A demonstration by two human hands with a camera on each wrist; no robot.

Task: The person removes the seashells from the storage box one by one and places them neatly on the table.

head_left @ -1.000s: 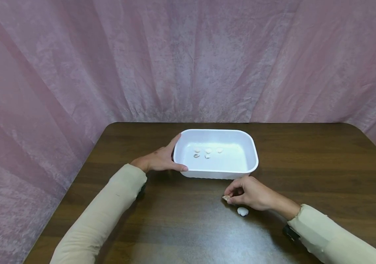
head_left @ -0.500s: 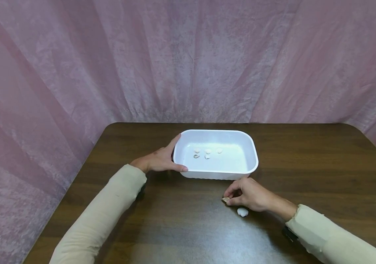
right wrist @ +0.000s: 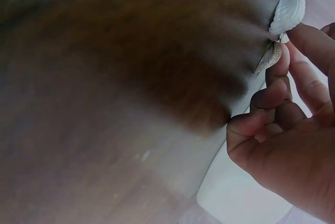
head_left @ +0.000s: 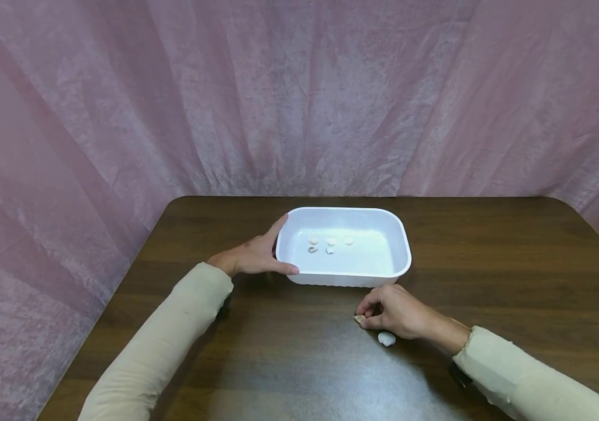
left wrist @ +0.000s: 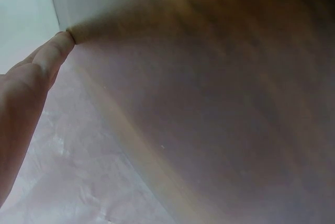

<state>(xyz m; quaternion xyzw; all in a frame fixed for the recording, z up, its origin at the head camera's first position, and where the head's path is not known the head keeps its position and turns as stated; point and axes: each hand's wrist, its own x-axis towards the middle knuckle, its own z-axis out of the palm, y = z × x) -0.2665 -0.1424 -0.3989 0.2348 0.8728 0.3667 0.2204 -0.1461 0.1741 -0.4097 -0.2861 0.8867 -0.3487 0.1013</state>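
A white plastic basin [head_left: 343,279] holds several small seashells [head_left: 331,241] in its left half. At its left end my left hand [head_left: 257,254] grips it, thumb along the front side and fingers at the back left corner. In front of the basin, my right hand [head_left: 396,310] pinches a small beige seashell [head_left: 359,319] between thumb and fingertips, low at the tabletop. Beside that hand lies a ribbed white seashell [head_left: 386,338], seen large in the right wrist view near the thumb [right wrist: 309,43]. The left wrist view shows only part of the left hand.
Both hands are over a dark brown wooden table [head_left: 509,257] with rounded far corners. A pink velvet curtain [head_left: 310,99] hangs just beyond its back and left edges.
Hardly anything differs. The right hand has shifted very slightly toward the front and left, still pinching the beige seashell. The left hand stays on the basin.
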